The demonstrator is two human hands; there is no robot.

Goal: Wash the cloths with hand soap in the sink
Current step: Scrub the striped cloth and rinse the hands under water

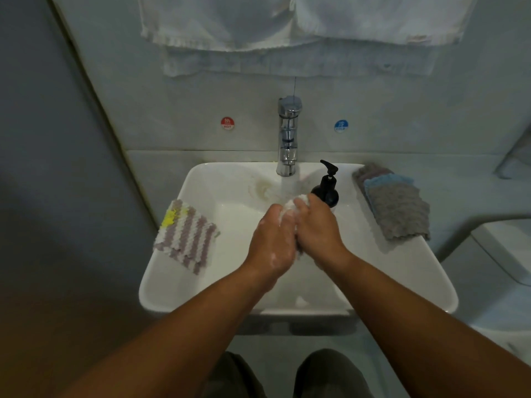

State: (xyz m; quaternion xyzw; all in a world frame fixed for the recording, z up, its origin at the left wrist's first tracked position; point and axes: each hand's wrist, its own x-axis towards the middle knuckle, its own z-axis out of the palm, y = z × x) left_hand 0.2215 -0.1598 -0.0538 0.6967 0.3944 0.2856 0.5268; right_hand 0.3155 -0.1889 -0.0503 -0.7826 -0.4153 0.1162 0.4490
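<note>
Over the white sink (pixel 201 282), my left hand (pixel 271 239) and my right hand (pixel 317 228) grip a bunched, soapy white cloth (pixel 293 206) between them. Only its top end and a bit below my palms show. Water runs from the chrome tap (pixel 288 136) onto the cloth. A black soap pump bottle (pixel 327 186) stands on the rim just behind my right hand. A purple-and-white striped cloth (pixel 186 235) lies over the left rim. A stack of grey, blue and mauve cloths (pixel 393 202) rests on the right rim.
White towels (pixel 287 30) hang on the wall above the tap. Red hot (pixel 227 124) and blue cold (pixel 341 125) stickers flank the tap. A grey wall stands at the left. A white fixture (pixel 500 254) sits at the right. My knees show below the basin.
</note>
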